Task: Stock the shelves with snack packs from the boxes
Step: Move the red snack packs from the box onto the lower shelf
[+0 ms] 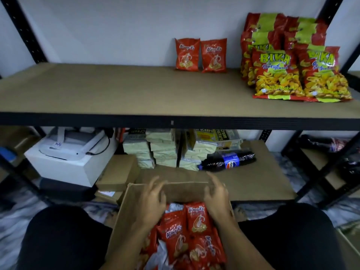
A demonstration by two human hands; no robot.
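A cola bottle (228, 161) lies behind the open box (124, 213).

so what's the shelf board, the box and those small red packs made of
Shelf board: looks like matte brown fibreboard, flat with no grain, in a black metal-looking frame.
Box: brown corrugated cardboard, dull, with folded flaps.
Small red packs: glossy printed plastic film, probably; it crinkles and catches highlights.

A white wall (116, 30) stands behind the black rack (23, 30); a grey carpet (11, 227) covers the floor.
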